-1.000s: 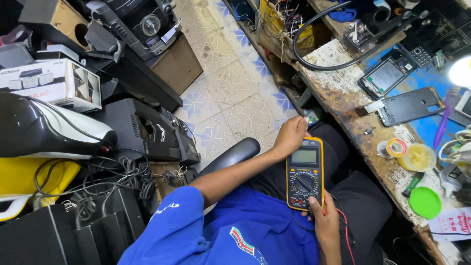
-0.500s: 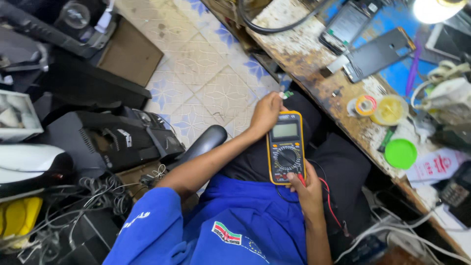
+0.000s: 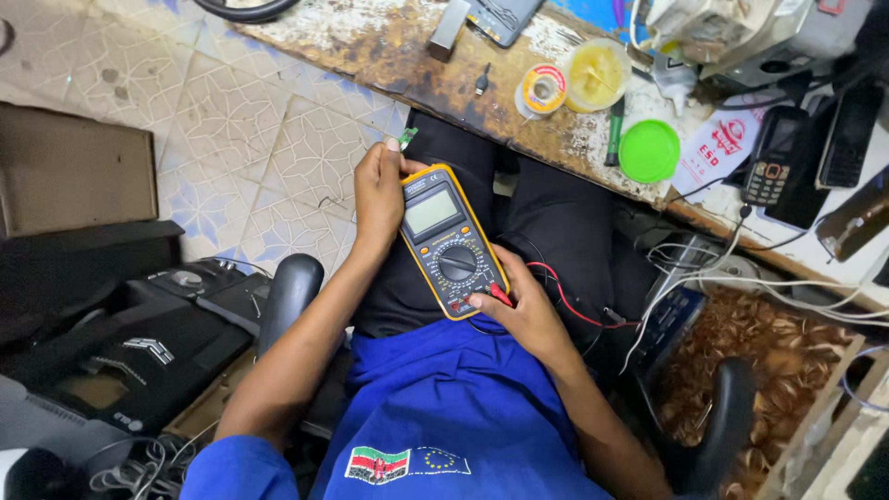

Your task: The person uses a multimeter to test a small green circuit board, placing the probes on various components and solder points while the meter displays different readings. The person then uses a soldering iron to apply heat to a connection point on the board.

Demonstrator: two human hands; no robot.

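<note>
In the head view, one yellow multimeter point(image 3: 452, 243) is lying over the person's lap, just below the edge of the workbench point(image 3: 389, 46), with two hands on it. The left hand point(image 3: 380, 190) is wrapping around the meter's upper left edge, fingers curled closed on the casing. The right hand point(image 3: 520, 310) is sitting at the meter's five o'clock corner, fingers half curled, with a fingertip pressing where a red plug point(image 3: 500, 294) is entering the sockets; whether it is pinching the plug is hard to tell. One red lead point(image 3: 565, 296) is trailing off toward three o'clock. The meter is showing a grey screen above one round black dial. On the bench at one o'clock are lying one solder spool point(image 3: 543, 90) and one green lid point(image 3: 649, 151).
</note>
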